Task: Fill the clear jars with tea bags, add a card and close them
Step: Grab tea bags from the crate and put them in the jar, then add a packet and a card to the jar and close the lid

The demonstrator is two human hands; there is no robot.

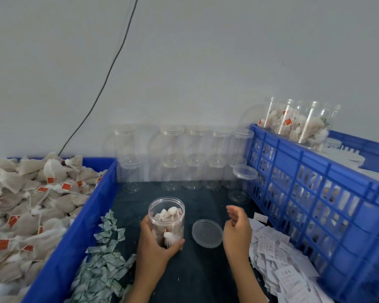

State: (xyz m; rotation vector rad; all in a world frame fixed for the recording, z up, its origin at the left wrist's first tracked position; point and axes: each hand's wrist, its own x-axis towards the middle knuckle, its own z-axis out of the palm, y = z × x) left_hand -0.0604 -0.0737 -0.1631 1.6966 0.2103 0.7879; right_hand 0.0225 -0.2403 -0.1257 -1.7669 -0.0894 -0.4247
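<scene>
An open clear jar (167, 217) partly filled with tea bags stands upright on the dark table. My left hand (157, 242) grips its lower side. Its clear lid (207, 232) lies flat on the table just right of the jar. My right hand (236, 230) hovers right of the lid, fingers loosely curled and holding nothing I can see. A pile of white cards (278, 265) lies under and right of that hand. Loose tea bags (26, 206) with red tags fill the blue bin (83, 215) on the left.
Empty lidded jars (193, 158) are stacked in two rows against the back wall. A blue slatted crate (315, 197) on the right holds filled jars (302, 123). Small green-white sachets (103, 265) are strewn beside the bin. A black cable (109, 71) runs down the wall.
</scene>
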